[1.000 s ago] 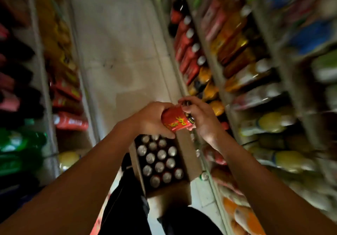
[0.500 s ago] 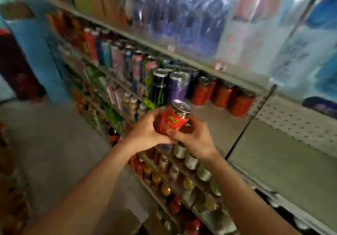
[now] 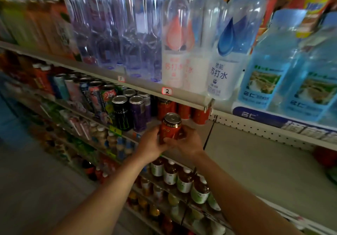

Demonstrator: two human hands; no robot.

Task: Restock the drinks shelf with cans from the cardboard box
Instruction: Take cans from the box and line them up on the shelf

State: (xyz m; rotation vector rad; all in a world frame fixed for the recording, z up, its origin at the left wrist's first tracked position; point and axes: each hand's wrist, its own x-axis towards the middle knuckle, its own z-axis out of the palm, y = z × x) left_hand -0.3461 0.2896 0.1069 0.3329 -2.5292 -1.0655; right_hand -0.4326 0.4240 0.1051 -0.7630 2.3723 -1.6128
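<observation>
An upright red can (image 3: pixel 170 128) with a silver top is held between both hands at the front of the drinks shelf (image 3: pixel 255 154). My left hand (image 3: pixel 152 144) grips its left side and my right hand (image 3: pixel 186 143) grips its right side and base. Behind it, at the back of the same shelf, stand matching red cans (image 3: pixel 184 110). The cardboard box is out of view.
Black and purple tall cans (image 3: pixel 130 112) stand just left of the held can. Water bottles (image 3: pixel 175 39) fill the shelf above, whose front rail (image 3: pixel 166 90) hangs low. The grey shelf board to the right is bare. Bottled teas (image 3: pixel 184 180) line the shelf below.
The view swung up from the box on the floor to the shelf. Both hands carried the red can upward and forward, turning it upright close to the shelf front.
</observation>
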